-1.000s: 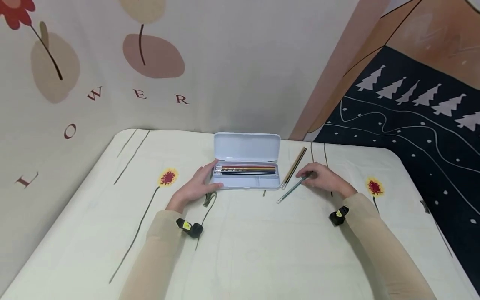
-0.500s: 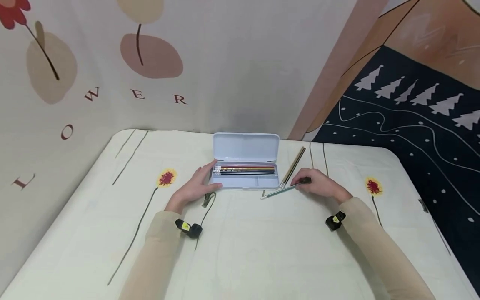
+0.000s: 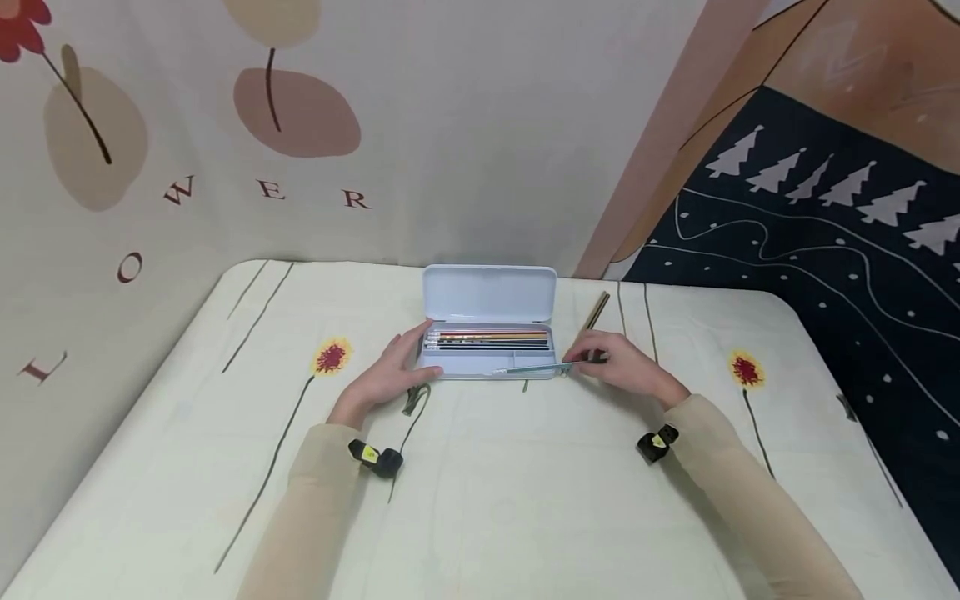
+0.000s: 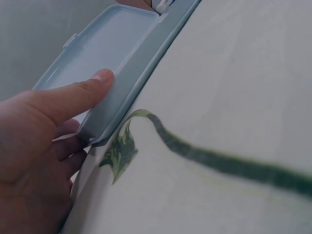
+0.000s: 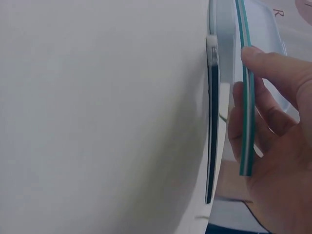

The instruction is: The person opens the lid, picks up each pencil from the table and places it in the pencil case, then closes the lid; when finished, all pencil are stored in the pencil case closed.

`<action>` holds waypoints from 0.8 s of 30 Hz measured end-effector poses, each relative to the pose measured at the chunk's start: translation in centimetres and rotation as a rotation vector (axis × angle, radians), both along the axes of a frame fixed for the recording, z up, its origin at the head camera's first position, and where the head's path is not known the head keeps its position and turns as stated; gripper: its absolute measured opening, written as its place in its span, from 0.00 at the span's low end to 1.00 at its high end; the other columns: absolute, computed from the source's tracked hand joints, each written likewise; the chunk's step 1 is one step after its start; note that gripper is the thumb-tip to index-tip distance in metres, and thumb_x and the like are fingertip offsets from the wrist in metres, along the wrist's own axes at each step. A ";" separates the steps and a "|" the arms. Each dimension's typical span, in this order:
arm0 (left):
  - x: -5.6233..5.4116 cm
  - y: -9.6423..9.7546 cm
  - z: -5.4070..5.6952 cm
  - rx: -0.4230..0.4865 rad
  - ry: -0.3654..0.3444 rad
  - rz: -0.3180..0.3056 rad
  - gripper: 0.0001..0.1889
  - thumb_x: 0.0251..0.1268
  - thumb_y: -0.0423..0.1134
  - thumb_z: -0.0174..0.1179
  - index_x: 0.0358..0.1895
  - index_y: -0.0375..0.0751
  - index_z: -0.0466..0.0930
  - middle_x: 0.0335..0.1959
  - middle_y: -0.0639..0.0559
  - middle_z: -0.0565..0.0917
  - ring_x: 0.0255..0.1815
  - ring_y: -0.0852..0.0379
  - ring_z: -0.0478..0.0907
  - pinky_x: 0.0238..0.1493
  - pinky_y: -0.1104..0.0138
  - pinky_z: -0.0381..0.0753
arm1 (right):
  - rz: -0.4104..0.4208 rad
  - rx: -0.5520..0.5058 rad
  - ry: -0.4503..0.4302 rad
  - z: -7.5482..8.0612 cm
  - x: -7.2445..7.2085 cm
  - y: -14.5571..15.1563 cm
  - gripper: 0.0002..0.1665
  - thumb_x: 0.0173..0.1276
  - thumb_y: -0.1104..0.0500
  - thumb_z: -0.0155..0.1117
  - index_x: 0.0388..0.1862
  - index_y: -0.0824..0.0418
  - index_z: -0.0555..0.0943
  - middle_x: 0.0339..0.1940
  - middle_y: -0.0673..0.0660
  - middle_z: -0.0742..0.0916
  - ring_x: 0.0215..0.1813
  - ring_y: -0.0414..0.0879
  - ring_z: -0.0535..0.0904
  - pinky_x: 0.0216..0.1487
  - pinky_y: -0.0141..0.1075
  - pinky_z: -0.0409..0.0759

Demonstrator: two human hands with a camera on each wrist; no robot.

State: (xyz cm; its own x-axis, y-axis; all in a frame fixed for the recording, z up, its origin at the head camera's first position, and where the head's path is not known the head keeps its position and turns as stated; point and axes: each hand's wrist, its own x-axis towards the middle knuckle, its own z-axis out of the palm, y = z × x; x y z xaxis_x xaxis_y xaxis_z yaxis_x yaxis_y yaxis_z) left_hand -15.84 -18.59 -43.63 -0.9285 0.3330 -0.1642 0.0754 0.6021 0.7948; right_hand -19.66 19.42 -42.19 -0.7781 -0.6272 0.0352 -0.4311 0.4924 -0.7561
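Note:
An open light-blue pencil case (image 3: 465,365) lies on the table with its lid (image 3: 489,293) raised at the back. Several pencils (image 3: 491,339) lie side by side in its rear compartment. My left hand (image 3: 386,375) grips the case's left end; in the left wrist view the thumb (image 4: 92,90) lies over the rim and fingers stand against the outside. My right hand (image 3: 618,362) pinches a striped teal pencil (image 5: 248,122) between thumb and fingers. That pencil's far end reaches over the front compartment at the case's right side.
More pencils (image 3: 597,310) lie on the table right of the case, partly hidden by the right hand; a dark one (image 5: 213,122) shows in the right wrist view. A white flower-print cloth (image 3: 480,483) covers the table. Printed fabric (image 3: 450,167) hangs behind.
My right hand has moved left toward the case, swinging the teal pencil from slanted to nearly level, its tip now over the front compartment. The left hand stays on the case.

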 end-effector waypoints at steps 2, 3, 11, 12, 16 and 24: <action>0.0 0.0 0.0 0.001 0.001 -0.001 0.45 0.65 0.46 0.62 0.78 0.40 0.44 0.77 0.37 0.47 0.76 0.37 0.33 0.73 0.46 0.32 | -0.012 -0.005 0.022 0.1 -0.1 -0.5 0.10 0.63 0.70 0.66 0.42 0.62 0.86 0.39 0.51 0.85 0.39 0.45 0.76 0.40 0.35 0.77; -0.1 -0.1 -0.1 0.002 0.004 -0.001 0.45 0.65 0.46 0.62 0.78 0.40 0.44 0.77 0.37 0.48 0.76 0.38 0.33 0.73 0.47 0.32 | -0.015 -0.011 0.033 0.1 -0.1 -0.8 0.10 0.62 0.70 0.66 0.42 0.63 0.86 0.38 0.51 0.85 0.38 0.45 0.75 0.39 0.35 0.77; -0.1 -0.1 -0.4 0.000 0.027 -0.009 0.45 0.65 0.46 0.62 0.78 0.40 0.44 0.77 0.37 0.48 0.76 0.39 0.36 0.73 0.48 0.32 | -0.035 -0.054 0.083 0.0 -0.7 -2.5 0.09 0.62 0.69 0.68 0.42 0.64 0.86 0.38 0.52 0.85 0.36 0.44 0.75 0.37 0.34 0.77; -0.1 -0.2 -0.5 0.000 0.028 -0.010 0.45 0.65 0.46 0.62 0.78 0.39 0.44 0.77 0.37 0.48 0.76 0.39 0.35 0.73 0.48 0.32 | -0.037 -0.061 0.085 0.0 -0.8 -2.7 0.09 0.62 0.69 0.68 0.42 0.65 0.86 0.38 0.53 0.85 0.35 0.44 0.75 0.37 0.34 0.77; -0.1 -0.1 -0.4 -0.003 0.023 -0.007 0.45 0.65 0.47 0.62 0.78 0.40 0.44 0.77 0.38 0.48 0.76 0.38 0.35 0.73 0.47 0.32 | -0.050 -0.083 0.083 0.1 -1.0 -3.5 0.09 0.62 0.70 0.67 0.42 0.66 0.86 0.38 0.55 0.85 0.36 0.45 0.76 0.37 0.34 0.76; -0.1 -0.2 -0.3 -0.003 0.005 0.002 0.45 0.65 0.48 0.62 0.78 0.41 0.44 0.77 0.38 0.47 0.76 0.38 0.33 0.73 0.46 0.33 | -0.070 -0.068 0.085 -0.4 -1.5 -5.1 0.10 0.62 0.71 0.66 0.42 0.67 0.86 0.38 0.55 0.84 0.37 0.46 0.76 0.38 0.35 0.76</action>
State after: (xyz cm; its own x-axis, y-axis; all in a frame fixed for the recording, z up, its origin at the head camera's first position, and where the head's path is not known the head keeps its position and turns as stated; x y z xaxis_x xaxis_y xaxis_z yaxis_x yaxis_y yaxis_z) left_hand -15.94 -18.76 -43.97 -0.9301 0.3302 -0.1607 0.0778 0.6047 0.7926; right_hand -21.16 14.33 -42.60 -0.8123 -0.5652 0.1437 -0.4617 0.4727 -0.7506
